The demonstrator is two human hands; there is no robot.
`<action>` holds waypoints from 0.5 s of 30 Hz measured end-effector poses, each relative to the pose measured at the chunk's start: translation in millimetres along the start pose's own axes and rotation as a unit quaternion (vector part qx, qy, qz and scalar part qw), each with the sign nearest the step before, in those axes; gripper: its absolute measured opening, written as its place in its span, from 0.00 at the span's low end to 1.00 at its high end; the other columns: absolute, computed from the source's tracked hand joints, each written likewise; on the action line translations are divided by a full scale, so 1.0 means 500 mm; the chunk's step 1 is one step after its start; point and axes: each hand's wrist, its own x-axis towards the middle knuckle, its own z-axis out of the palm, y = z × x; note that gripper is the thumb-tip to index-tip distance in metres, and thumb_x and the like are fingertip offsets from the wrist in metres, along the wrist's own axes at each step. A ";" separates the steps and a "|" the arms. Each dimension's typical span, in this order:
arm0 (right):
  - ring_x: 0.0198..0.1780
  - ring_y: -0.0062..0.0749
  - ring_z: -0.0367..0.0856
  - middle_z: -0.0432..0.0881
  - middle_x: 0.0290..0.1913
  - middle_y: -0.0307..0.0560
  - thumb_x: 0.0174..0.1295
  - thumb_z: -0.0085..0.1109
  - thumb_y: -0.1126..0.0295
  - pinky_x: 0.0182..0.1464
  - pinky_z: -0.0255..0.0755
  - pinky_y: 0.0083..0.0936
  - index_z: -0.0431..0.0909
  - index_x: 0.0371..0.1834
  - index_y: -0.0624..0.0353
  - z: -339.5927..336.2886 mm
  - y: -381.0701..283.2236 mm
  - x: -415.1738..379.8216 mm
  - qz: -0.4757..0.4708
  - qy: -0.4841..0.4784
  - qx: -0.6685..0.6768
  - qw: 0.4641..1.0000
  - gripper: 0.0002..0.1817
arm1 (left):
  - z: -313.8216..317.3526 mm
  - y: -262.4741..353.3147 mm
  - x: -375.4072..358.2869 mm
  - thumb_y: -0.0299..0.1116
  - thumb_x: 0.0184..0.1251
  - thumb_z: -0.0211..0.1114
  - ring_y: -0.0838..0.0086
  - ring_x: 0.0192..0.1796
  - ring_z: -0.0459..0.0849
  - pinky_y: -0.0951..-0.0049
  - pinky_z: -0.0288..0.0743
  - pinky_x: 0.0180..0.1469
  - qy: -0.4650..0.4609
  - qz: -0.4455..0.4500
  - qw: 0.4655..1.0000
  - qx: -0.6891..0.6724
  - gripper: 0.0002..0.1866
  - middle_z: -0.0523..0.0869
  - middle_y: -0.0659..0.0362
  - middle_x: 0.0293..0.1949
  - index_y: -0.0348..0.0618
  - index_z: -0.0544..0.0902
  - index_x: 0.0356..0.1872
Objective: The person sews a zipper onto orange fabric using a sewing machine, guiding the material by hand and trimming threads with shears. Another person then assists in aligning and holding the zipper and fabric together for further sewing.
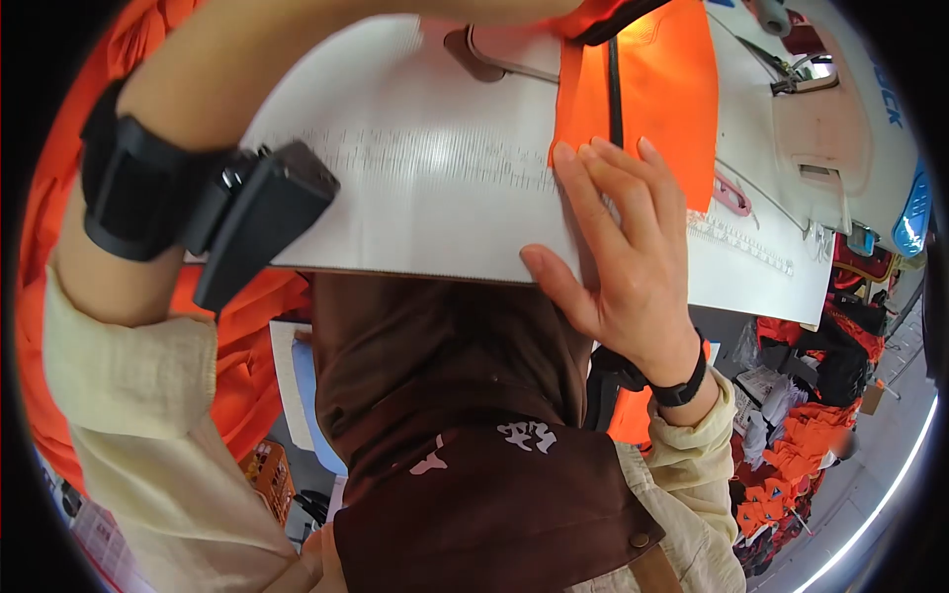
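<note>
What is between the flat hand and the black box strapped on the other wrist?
In the head view, only bare white table with ruler markings lies between the right hand and the black wrist device.

We note a bright orange cloth crossed by a black strip, lying on a white table printed with fine grey ruler marks. The sleeves are pale cream, the apron dark brown with white lettering. Both wrist bands are black.

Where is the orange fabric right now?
In the head view, the orange fabric lies top centre-right on the white table, its lower edge under the right hand fingertips.
</note>
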 end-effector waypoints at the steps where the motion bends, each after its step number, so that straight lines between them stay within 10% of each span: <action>1: 0.65 0.52 0.76 0.80 0.58 0.53 0.57 0.73 0.56 0.72 0.63 0.55 0.78 0.67 0.65 -0.002 0.000 0.000 0.011 -0.013 0.010 1.000 0.36 | -0.005 0.005 0.001 0.30 0.79 0.51 0.53 0.36 0.86 0.62 0.79 0.40 -0.016 -0.013 1.000 -0.021 0.15 0.85 0.41 0.33 0.25 0.76 0.53; 5: 0.65 0.52 0.75 0.79 0.57 0.53 0.55 0.73 0.56 0.72 0.64 0.56 0.78 0.67 0.65 -0.006 0.000 0.002 0.015 -0.027 0.016 0.999 0.37 | 0.009 -0.017 0.004 0.29 0.75 0.56 0.55 0.36 0.86 0.62 0.79 0.40 -0.035 -0.014 0.999 -0.016 0.14 0.85 0.42 0.33 0.26 0.79 0.51; 7: 0.64 0.49 0.76 0.80 0.56 0.53 0.56 0.73 0.56 0.72 0.65 0.54 0.78 0.66 0.67 -0.009 -0.002 0.004 0.014 -0.017 0.013 1.000 0.36 | 0.057 -0.071 0.007 0.31 0.78 0.55 0.52 0.27 0.83 0.59 0.75 0.32 0.098 0.150 0.983 -0.044 0.14 0.85 0.42 0.31 0.35 0.80 0.56; 15: 0.65 0.46 0.76 0.80 0.56 0.53 0.60 0.70 0.54 0.74 0.64 0.49 0.78 0.65 0.69 -0.008 -0.001 0.000 0.021 -0.027 0.017 0.999 0.35 | 0.057 -0.051 -0.016 0.31 0.73 0.60 0.43 0.35 0.84 0.50 0.75 0.37 0.083 0.139 0.986 0.035 0.16 0.84 0.41 0.30 0.36 0.76 0.57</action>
